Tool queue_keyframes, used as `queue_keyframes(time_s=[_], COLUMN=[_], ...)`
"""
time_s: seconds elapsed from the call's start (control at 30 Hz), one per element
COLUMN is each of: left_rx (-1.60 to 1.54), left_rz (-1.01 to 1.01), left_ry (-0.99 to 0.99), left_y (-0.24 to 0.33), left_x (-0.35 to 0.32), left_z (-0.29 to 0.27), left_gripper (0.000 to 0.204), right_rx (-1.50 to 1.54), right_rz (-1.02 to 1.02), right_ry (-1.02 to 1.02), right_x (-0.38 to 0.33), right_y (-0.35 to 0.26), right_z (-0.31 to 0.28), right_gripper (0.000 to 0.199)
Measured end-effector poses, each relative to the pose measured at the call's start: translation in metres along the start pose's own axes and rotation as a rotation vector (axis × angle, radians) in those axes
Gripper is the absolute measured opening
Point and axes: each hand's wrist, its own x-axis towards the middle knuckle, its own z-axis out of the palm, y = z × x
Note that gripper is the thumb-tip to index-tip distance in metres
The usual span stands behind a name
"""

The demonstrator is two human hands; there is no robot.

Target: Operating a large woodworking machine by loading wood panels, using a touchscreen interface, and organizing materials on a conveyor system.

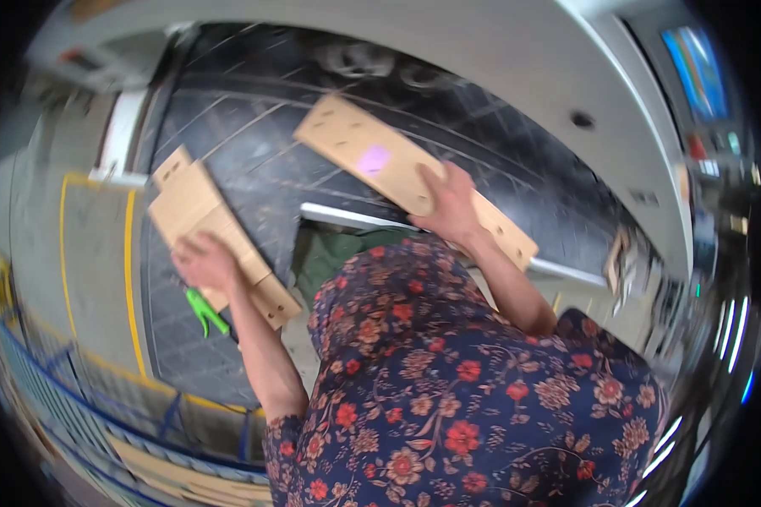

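My right hand is closed across the middle of a long light-wood board, fingers over its face and thumb at its near edge. Small holes dot that board, and a pink paper note lies on it. On the left, my left hand has its bent fingers over several narrower light-wood pieces lying side by side, their ends stepped and drilled. Part of those pieces is hidden beneath my left hand and forearm. Just below that hand is a bright green tool handle, slightly blurred.
Under the boards is a dark, scuffed machine bed with light lines. A grey machine housing curves over its far and right sides. A blue railing runs along the lower left, near yellow floor lines. A screen is upper right.
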Motion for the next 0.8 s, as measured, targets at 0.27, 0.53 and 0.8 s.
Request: queue_keyframes(time_s=[0.27, 0.53, 0.8], left_rx=[0.005, 0.002, -0.02], left_rz=[-0.056, -0.086, -0.083], left_ry=[-0.016, -0.026, -0.04], left_y=[-0.005, -0.011, -0.007], left_x=[-0.003, -0.003, -0.004], left_z=[0.01, 0.021, 0.014], left_gripper=[0.056, 0.057, 0.057], right_rx=[0.212, 0.395, 0.466], right_rz=[-0.312, -0.467, -0.502], right_ry=[0.12, 0.289, 0.299], right_x=[0.012, 0.017, 0.031], right_y=[-0.043, -0.092, -0.11], right_z=[-0.017, -0.053, -0.049], right_gripper=[0.084, 0.088, 0.09])
